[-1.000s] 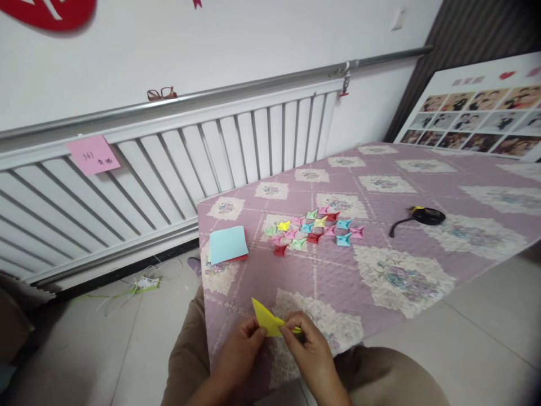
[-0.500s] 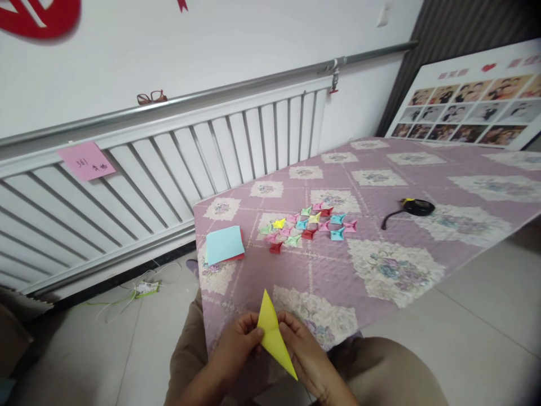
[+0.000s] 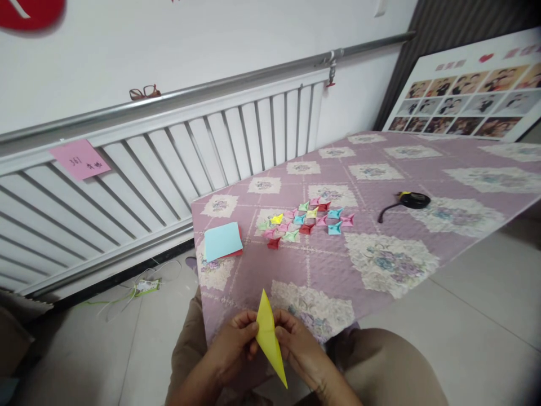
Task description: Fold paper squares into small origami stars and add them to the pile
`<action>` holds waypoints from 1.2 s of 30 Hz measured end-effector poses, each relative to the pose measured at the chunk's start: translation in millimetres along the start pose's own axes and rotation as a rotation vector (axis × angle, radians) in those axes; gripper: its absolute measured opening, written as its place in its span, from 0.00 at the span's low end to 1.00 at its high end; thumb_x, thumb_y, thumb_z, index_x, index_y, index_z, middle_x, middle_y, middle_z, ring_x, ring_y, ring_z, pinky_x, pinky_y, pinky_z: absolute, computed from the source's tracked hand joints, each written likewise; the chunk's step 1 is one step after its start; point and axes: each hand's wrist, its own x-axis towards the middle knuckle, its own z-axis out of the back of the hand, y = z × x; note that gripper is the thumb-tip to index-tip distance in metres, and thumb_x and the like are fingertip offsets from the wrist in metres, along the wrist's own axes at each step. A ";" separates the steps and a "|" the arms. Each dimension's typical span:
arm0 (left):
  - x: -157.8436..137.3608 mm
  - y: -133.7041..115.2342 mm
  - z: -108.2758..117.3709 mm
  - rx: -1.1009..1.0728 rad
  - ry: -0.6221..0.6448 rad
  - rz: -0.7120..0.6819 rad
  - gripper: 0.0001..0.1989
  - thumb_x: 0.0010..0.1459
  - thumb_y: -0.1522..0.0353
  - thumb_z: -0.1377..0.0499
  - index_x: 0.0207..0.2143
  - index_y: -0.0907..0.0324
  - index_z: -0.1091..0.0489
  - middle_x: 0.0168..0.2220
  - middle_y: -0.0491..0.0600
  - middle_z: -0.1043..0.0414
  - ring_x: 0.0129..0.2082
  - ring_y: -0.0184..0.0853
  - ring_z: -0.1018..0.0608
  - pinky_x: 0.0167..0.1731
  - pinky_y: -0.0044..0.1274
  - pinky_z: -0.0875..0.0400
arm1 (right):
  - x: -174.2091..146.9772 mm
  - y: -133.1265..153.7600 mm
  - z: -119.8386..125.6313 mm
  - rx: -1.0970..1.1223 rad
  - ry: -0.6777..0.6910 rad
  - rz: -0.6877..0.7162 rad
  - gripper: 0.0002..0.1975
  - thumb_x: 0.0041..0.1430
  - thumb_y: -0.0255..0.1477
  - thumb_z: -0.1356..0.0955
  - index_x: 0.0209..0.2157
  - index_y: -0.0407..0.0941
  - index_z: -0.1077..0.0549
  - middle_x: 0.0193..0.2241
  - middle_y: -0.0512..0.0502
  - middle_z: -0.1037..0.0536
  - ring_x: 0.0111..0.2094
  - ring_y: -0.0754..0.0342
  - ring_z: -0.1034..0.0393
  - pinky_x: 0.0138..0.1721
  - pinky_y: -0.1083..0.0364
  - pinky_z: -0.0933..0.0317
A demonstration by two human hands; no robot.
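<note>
A folded sheet of yellow paper (image 3: 267,336), long and pointed at both ends, is held between my hands at the near edge of the table. My left hand (image 3: 235,344) pinches its left side, thumb on top. On the other side my right hand (image 3: 298,348) grips the paper's right edge with thumb and fingers. Beyond them several small folded paper shapes (image 3: 307,228) in red, pink, blue, green and yellow lie in loose rows. A stack of square paper (image 3: 223,241), light blue on top with red beneath, sits at the table's left edge.
The table wears a purple flowered cloth (image 3: 253,268). A black tape measure (image 3: 414,200) with a strap lies to the right. Behind stands a white radiator (image 3: 236,138) with a pink note (image 3: 80,159); glasses (image 3: 145,92) rest on the pipe. A photo board (image 3: 465,93) leans at the far right.
The yellow paper has turned a little more upright, its lower tip swinging left. Both hands keep their hold on it. The whole view has shifted slightly.
</note>
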 end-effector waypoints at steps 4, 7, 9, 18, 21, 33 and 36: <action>-0.9 0.1 -0.2 -0.033 -0.001 0.013 0.21 0.45 0.58 0.32 0.35 0.64 0.31 0.18 0.40 0.37 0.13 0.20 0.41 0.14 0.16 0.55 | 0.3 -2.3 2.3 -0.035 -0.033 -0.003 0.20 0.46 0.43 0.27 0.31 0.46 0.35 0.26 0.50 0.25 0.30 0.51 0.27 0.35 0.51 0.38; -1.1 0.4 -0.8 -0.046 -0.013 0.032 0.22 0.44 0.58 0.31 0.36 0.64 0.31 0.19 0.40 0.37 0.13 0.20 0.41 0.15 0.16 0.54 | 0.6 -4.8 4.8 -0.049 -0.077 -0.006 0.19 0.46 0.42 0.27 0.31 0.46 0.34 0.26 0.51 0.26 0.29 0.53 0.29 0.33 0.53 0.39; -1.0 1.1 -0.6 -0.049 -0.014 0.033 0.23 0.44 0.58 0.31 0.36 0.64 0.31 0.19 0.41 0.36 0.14 0.20 0.41 0.15 0.16 0.54 | 0.9 -5.6 5.8 -0.061 -0.107 -0.009 0.18 0.46 0.41 0.27 0.31 0.46 0.34 0.26 0.51 0.26 0.28 0.54 0.30 0.32 0.54 0.39; 0.9 1.1 9.3 0.150 -0.059 -0.058 0.23 0.48 0.57 0.35 0.42 0.63 0.30 0.24 0.42 0.33 0.16 0.22 0.38 0.17 0.17 0.50 | 6.4 -1.3 -2.7 -0.345 -0.330 0.079 0.14 0.50 0.39 0.30 0.29 0.47 0.35 0.24 0.55 0.29 0.24 0.58 0.36 0.26 0.59 0.43; 1.2 -1.0 11.4 0.254 -0.049 -0.084 0.25 0.50 0.58 0.36 0.47 0.61 0.33 0.28 0.43 0.31 0.18 0.23 0.36 0.19 0.18 0.47 | 8.9 -2.4 -4.4 -0.372 -0.387 0.129 0.15 0.48 0.39 0.30 0.27 0.47 0.39 0.22 0.57 0.32 0.22 0.59 0.38 0.24 0.59 0.44; 5.3 1.9 12.7 0.223 -0.071 -0.132 0.26 0.49 0.59 0.36 0.47 0.61 0.38 0.27 0.43 0.32 0.22 0.27 0.34 0.23 0.19 0.45 | 5.8 -4.0 7.1 -0.617 -0.218 0.107 0.09 0.54 0.38 0.33 0.31 0.47 0.30 0.26 0.53 0.27 0.27 0.56 0.34 0.28 0.58 0.42; 4.8 1.5 13.1 0.342 -0.091 -0.175 0.24 0.51 0.61 0.39 0.48 0.61 0.39 0.26 0.43 0.33 0.24 0.29 0.33 0.25 0.21 0.41 | 4.4 -0.4 3.5 -0.630 -0.188 0.101 0.08 0.54 0.36 0.34 0.30 0.47 0.29 0.25 0.54 0.28 0.26 0.57 0.36 0.28 0.58 0.43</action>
